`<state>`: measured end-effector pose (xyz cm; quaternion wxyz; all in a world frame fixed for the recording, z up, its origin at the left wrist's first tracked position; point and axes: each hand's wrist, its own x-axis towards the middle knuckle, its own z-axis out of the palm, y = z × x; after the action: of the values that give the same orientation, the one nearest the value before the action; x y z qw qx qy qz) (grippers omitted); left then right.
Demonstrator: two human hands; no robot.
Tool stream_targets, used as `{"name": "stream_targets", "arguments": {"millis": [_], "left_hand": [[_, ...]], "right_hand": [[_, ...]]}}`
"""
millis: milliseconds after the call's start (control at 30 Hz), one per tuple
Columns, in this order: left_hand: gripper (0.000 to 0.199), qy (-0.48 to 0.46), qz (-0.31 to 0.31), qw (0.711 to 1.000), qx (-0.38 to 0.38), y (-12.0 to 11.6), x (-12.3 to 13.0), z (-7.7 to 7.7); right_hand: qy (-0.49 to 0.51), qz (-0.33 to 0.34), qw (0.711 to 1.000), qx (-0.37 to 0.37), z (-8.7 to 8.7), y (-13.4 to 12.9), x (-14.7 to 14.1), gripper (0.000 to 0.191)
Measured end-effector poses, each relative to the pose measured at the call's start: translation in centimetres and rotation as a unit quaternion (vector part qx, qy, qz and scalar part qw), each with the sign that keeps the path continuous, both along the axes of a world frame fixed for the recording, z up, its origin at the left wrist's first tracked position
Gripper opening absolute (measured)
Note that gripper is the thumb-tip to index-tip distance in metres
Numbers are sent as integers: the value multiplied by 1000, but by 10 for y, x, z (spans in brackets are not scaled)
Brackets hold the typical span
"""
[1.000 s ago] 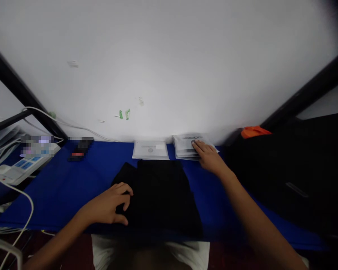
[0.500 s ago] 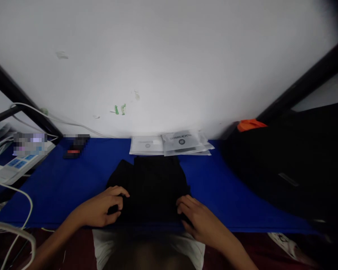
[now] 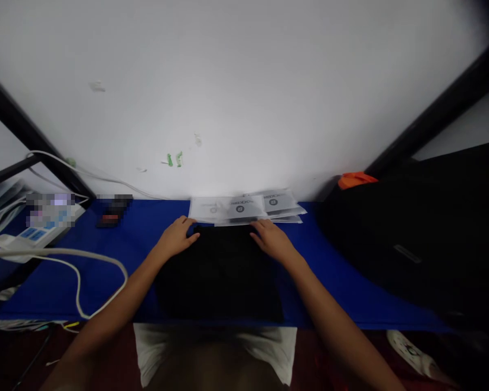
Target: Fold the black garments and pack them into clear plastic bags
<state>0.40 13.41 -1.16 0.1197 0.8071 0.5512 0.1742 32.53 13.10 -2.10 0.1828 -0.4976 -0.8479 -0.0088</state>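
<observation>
A folded black cloth (image 3: 222, 271), too dark for its kind to show, lies before me on the blue table cover. My left hand (image 3: 180, 236) rests by its far left corner, thumb spread away from the fingers. At the far right corner is my right hand (image 3: 272, 239), fingers stretched forward and thumb apart. Its fingertips come up to the lower edge of a frosted plastic bag (image 3: 248, 202) with a printed logo; I cannot tell whether they touch it. More such bags (image 3: 283, 202) overlap along the wall behind the cloth.
To the left are a blurred dark object (image 3: 114, 212), a white power strip (image 3: 36, 234) and a white cable (image 3: 101, 255) looping near my left forearm. A large black bulky item (image 3: 391, 239) takes up the right side, with an orange piece (image 3: 356, 180) behind it.
Both hands have moved from the cloth's near sides to its far corners. The cloth's outline is now straighter. One printed plastic bag has shifted left. The cable on the left has swung rightward.
</observation>
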Motion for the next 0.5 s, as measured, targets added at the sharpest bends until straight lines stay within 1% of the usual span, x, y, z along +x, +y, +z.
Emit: {"name": "stream_targets", "arguments": {"millis": [33, 100, 167, 200, 333, 433, 500], "left_hand": [[30, 7, -9, 1000, 0, 6, 4, -4], [21, 15, -24, 1000, 0, 12, 9, -9], [8, 12, -31, 999, 6, 12, 10, -11], [6, 9, -31, 999, 11, 11, 10, -10], [13, -5, -15, 1000, 26, 10, 10, -12], [24, -5, -6, 1000, 20, 16, 14, -16], [17, -6, -8, 1000, 18, 19, 17, -17]], "right_hand": [[-10, -3, 1000, 1, -4, 7, -3, 23], [-9, -4, 1000, 0, -10, 16, -6, 21], [5, -4, 1000, -2, -15, 18, -6, 20], [14, -3, 1000, -3, -17, 18, -4, 20], [56, 5, 998, -4, -21, 12, 3, 27], [77, 12, 997, -5, -20, 8, 3, 22], [90, 14, 996, -2, -16, 5, 2, 18]]}}
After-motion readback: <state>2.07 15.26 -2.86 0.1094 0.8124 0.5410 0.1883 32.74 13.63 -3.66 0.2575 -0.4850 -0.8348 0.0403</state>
